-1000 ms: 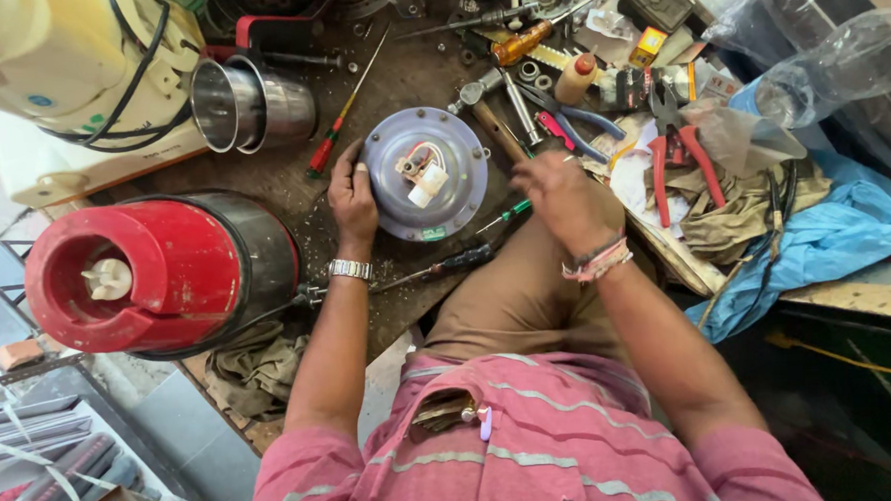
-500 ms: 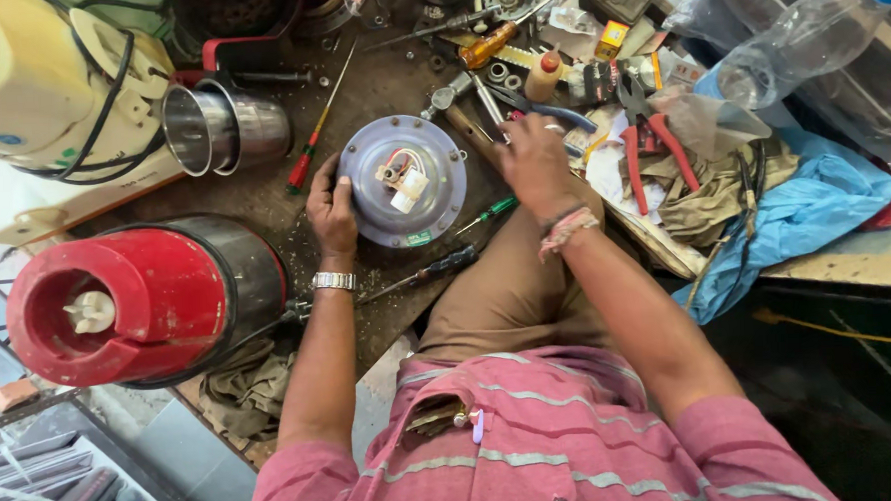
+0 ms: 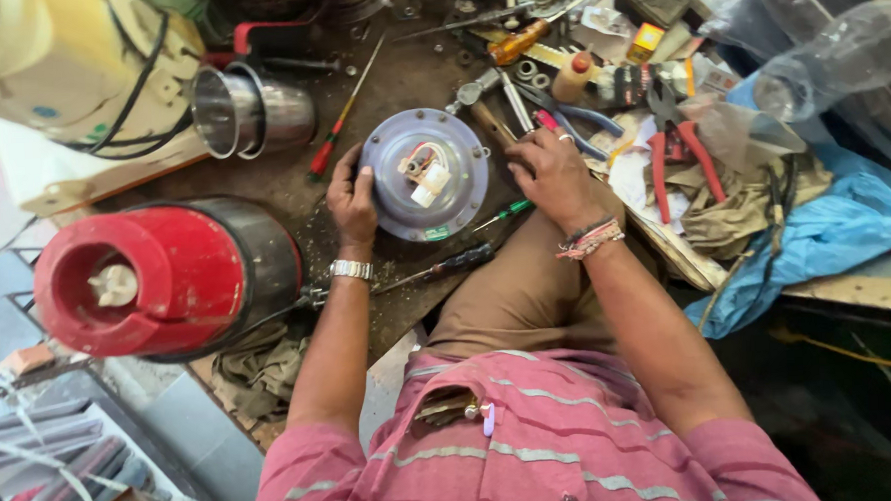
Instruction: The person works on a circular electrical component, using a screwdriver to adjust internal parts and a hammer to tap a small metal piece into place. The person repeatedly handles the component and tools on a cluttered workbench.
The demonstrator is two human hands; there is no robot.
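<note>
A round grey-blue base plate (image 3: 454, 205) with a white wired part at its centre lies on the dirty workbench. My left hand (image 3: 351, 196) grips its left rim. My right hand (image 3: 554, 176) rests palm down just right of the plate, over a wooden tool handle (image 3: 493, 125) and beside blue-handled pliers (image 3: 585, 122); whether it grips anything cannot be seen. A green-handled screwdriver (image 3: 504, 214) and a dark-handled screwdriver (image 3: 446, 265) lie near my knee, below the plate.
A red and black mixer body (image 3: 156, 278) lies on its side at left. A steel jar (image 3: 249, 111) and a red screwdriver (image 3: 338, 125) sit behind it. Red pliers (image 3: 674, 160), rags, a blue cloth (image 3: 816, 239) and a plastic bottle (image 3: 828, 58) crowd the right.
My right hand has moved up and right, off the plate's edge onto the tools beside it. My left hand keeps hold of the plate's rim.
</note>
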